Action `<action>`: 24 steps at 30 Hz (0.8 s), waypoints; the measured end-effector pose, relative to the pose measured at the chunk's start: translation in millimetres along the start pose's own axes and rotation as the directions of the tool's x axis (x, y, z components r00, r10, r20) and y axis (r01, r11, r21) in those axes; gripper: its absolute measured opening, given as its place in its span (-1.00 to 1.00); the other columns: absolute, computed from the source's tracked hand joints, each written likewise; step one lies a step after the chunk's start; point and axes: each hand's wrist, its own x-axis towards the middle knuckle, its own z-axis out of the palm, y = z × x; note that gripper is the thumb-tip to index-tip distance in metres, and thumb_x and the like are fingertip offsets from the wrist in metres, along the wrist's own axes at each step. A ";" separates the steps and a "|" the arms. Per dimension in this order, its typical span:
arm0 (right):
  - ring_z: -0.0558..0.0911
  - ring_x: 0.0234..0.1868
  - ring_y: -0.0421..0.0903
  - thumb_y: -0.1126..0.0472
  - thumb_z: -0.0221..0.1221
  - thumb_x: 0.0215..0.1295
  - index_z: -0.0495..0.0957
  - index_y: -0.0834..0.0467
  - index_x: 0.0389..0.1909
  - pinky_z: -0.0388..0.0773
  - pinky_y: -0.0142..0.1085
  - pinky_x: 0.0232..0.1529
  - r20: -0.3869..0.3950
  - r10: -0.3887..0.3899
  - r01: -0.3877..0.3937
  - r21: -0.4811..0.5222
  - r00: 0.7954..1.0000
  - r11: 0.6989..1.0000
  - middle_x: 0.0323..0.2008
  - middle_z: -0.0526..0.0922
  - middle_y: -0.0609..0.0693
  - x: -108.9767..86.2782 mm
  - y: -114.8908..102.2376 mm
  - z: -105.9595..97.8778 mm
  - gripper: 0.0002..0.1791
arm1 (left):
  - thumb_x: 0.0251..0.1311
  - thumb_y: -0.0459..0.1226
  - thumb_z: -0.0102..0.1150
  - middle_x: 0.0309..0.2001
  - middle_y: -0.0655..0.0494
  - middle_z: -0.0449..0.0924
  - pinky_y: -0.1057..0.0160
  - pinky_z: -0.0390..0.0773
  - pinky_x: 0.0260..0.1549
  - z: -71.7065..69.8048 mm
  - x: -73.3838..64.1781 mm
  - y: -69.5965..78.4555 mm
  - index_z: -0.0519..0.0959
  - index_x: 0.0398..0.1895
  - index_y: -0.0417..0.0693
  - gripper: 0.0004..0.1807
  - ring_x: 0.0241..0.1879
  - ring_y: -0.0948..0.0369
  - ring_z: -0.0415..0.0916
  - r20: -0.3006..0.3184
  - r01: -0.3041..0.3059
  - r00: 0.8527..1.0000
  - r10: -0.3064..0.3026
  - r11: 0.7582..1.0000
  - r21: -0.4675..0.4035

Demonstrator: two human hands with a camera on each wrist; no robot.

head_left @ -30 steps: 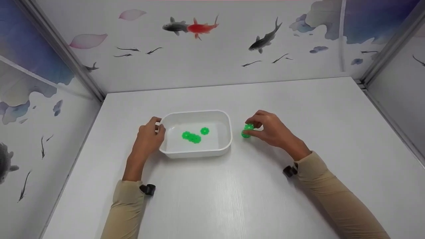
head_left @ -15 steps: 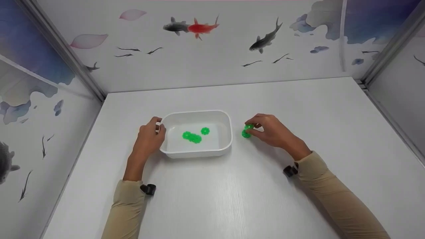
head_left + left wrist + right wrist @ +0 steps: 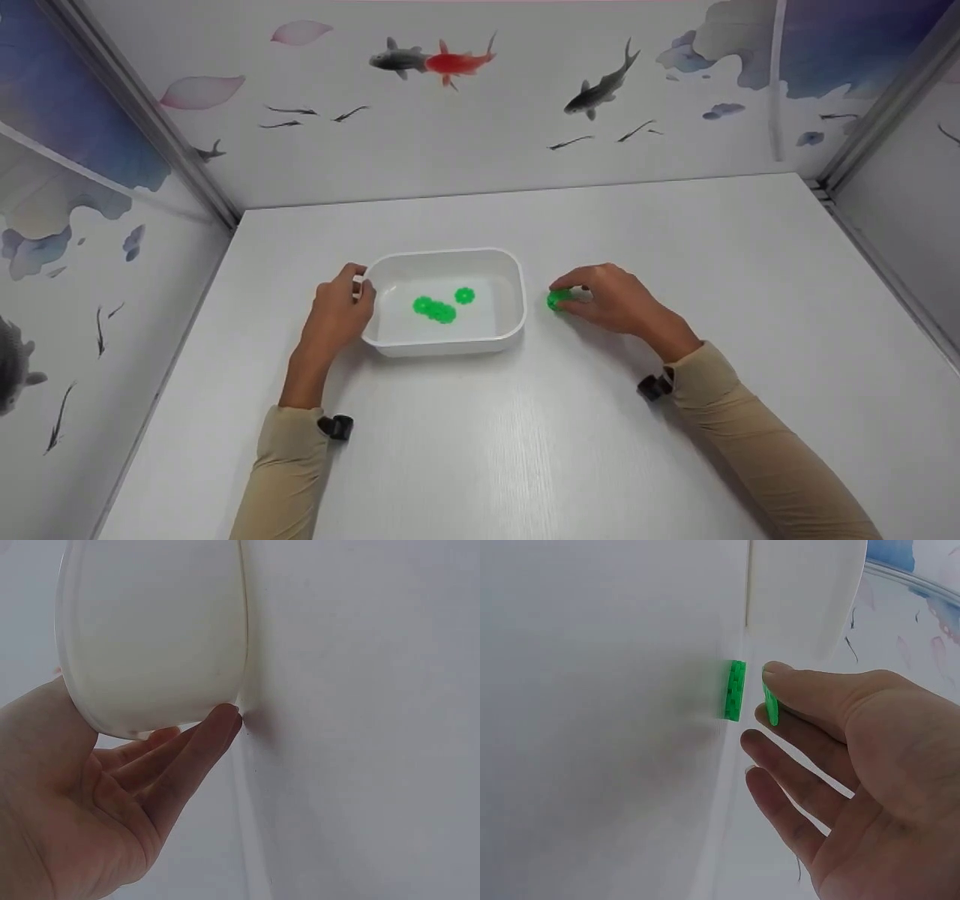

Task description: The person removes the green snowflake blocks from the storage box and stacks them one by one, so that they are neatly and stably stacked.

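My left hand (image 3: pixel 335 309) holds the left end of a white plastic tub (image 3: pixel 442 348). In the left wrist view the fingers (image 3: pixel 187 757) press against the outside of the tub's end, low by the table, while the thumb reaches up to the rim and is partly hidden. Just right of the tub, my right hand (image 3: pixel 611 298) pinches a thin green scalloped disc (image 3: pixel 770 706) between thumb and forefinger. A small gap parts it from a short stack of similar green discs (image 3: pixel 735 690) standing on the table. The other right fingers are loosely bent.
Inside the tub lie several overlapping green discs (image 3: pixel 435 310) and a single green disc (image 3: pixel 465 295) apart from them. The white table (image 3: pixel 480 442) is bounded by printed panels, with a back wall (image 3: pixel 480 142) beyond its far edge.
My right hand has shifted slightly toward me and left, and the forefinger now covers more of the green discs by the tub. The left hand and the tub have stayed in place.
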 end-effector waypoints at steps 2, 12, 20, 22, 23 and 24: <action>0.75 0.24 0.05 0.15 0.46 0.40 0.81 0.02 0.15 0.66 0.09 0.29 0.006 -0.005 0.005 -0.003 1.000 1.000 0.13 0.84 -0.03 0.1 0.0 0.0 -0.67 | 0.66 -0.17 -0.06 0.21 -0.27 0.72 -0.09 0.76 0.06 -0.4 0.2 0.1 0.44 0.50 -0.17 -0.51 0.11 -0.10 0.77 -0.002 -0.001 1.000 0.001 1.000 -0.002; 0.74 0.24 0.03 0.14 0.45 0.40 0.81 0.00 0.15 0.66 0.09 0.27 0.036 0.025 -0.025 -0.016 0.999 1.000 0.14 0.83 -0.05 -0.5 -0.8 1.3 -0.67 | 0.67 -0.16 -0.08 0.23 -0.27 0.70 -0.09 0.75 0.08 0.7 1.8 -1.3 0.42 0.52 -0.17 -0.50 0.13 -0.10 0.75 0.011 0.012 1.000 -0.012 1.000 0.002; 0.72 0.29 0.02 0.13 0.44 0.42 0.80 -0.01 0.17 0.64 0.09 0.33 0.040 0.024 -0.024 -0.015 0.999 1.000 0.17 0.82 -0.05 0.4 -0.1 1.9 -0.67 | 0.67 -0.15 -0.08 0.24 -0.26 0.71 -0.08 0.76 0.07 0.6 1.7 -0.3 0.42 0.53 -0.17 -0.49 0.12 -0.09 0.76 0.011 0.011 1.000 -0.011 1.000 0.002; 0.72 0.29 0.02 0.13 0.43 0.43 0.79 -0.01 0.18 0.63 0.10 0.33 0.042 0.020 -0.020 -0.017 0.999 1.000 0.18 0.82 -0.05 0.3 0.3 2.0 -0.66 | 0.67 -0.15 -0.09 0.24 -0.26 0.71 -0.08 0.76 0.07 0.4 1.7 -0.4 0.41 0.53 -0.17 -0.49 0.12 -0.09 0.76 0.012 0.010 1.000 -0.010 1.000 0.001; 0.72 0.29 0.03 0.14 0.43 0.42 0.79 0.00 0.19 0.63 0.10 0.33 0.042 0.016 -0.016 -0.016 0.999 1.000 0.18 0.81 -0.05 0.3 0.5 2.1 -0.66 | 0.68 -0.15 -0.09 0.24 -0.25 0.71 -0.08 0.75 0.08 0.4 1.7 -0.5 0.41 0.53 -0.17 -0.49 0.13 -0.09 0.76 0.013 0.010 1.000 -0.010 1.000 0.002; 0.72 0.29 0.03 0.14 0.44 0.42 0.78 0.00 0.20 0.63 0.11 0.33 0.043 0.012 -0.011 -0.015 0.999 1.000 0.19 0.81 -0.04 0.2 0.7 2.1 -0.65 | 0.68 -0.15 -0.09 0.23 -0.26 0.71 -0.08 0.75 0.08 0.3 1.8 -0.7 0.42 0.53 -0.18 -0.49 0.13 -0.09 0.76 0.013 0.009 1.000 -0.009 1.000 0.002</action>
